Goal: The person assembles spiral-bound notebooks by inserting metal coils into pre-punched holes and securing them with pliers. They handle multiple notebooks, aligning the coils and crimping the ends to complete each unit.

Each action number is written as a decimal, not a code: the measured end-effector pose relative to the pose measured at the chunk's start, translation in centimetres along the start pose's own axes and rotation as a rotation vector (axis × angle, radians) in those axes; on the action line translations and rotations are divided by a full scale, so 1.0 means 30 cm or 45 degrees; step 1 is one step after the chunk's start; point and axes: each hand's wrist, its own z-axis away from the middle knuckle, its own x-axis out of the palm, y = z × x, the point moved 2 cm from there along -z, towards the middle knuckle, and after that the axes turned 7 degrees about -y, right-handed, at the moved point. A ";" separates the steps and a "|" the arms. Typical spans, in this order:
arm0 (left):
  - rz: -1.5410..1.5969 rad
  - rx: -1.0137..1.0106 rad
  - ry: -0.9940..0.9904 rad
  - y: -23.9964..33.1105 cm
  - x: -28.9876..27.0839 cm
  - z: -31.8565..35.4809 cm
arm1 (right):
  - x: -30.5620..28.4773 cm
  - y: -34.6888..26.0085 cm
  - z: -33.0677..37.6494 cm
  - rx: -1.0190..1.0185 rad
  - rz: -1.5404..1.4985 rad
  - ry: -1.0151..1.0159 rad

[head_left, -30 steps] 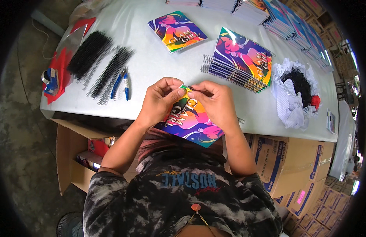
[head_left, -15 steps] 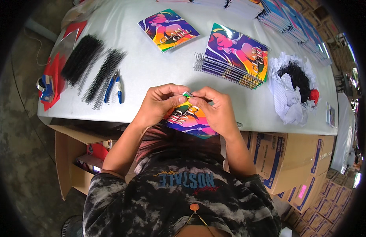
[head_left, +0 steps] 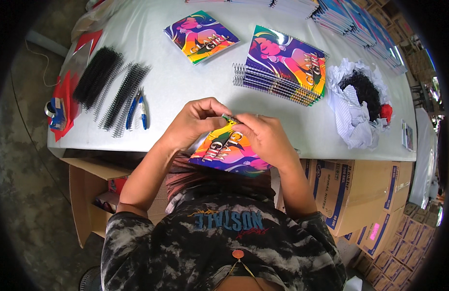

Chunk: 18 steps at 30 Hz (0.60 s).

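A notebook [head_left: 229, 153] with a bright yellow, pink and purple cover is in both my hands, tilted at the table's front edge above my lap. My left hand [head_left: 191, 123] pinches its upper corner between thumb and fingers. My right hand [head_left: 263, 138] closes on the same corner from the other side, its thumb on the cover. A short bit of dark spiral wire [head_left: 231, 118] shows between the two sets of fingertips; the rest of that edge is hidden by my fingers.
Black spiral coils [head_left: 98, 77] lie at left beside blue-handled pliers [head_left: 137, 111] and a tape dispenser [head_left: 57, 115]. Ahead are a matching notebook stack [head_left: 201, 38] and coil-bound notebooks [head_left: 287, 58]. Crumpled white paper [head_left: 350, 116] holds black scraps. Cartons [head_left: 358, 194] stand under the table.
The notebook has turned a little and more of its cover now shows to the left. My right hand has tilted flatter, its fingers still at the corner. The view has shifted slightly.
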 end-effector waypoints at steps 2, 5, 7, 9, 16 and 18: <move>-0.130 -0.037 -0.031 0.013 -0.005 -0.006 | 0.002 -0.012 0.001 -0.035 0.134 -0.045; -0.100 0.015 -0.111 0.004 -0.007 -0.015 | 0.002 -0.026 0.010 -0.067 0.251 -0.100; -0.201 -0.016 -0.074 0.005 -0.002 -0.024 | -0.010 -0.020 0.012 -0.031 0.276 -0.103; -0.393 0.048 -0.046 0.034 0.022 -0.028 | -0.044 -0.018 0.015 -0.032 0.169 0.056; -0.298 0.198 0.128 0.137 0.080 -0.110 | -0.333 0.042 0.041 -0.075 -0.769 1.324; -0.648 0.829 0.501 0.187 0.122 -0.152 | -0.383 0.041 0.026 -0.170 -0.498 1.285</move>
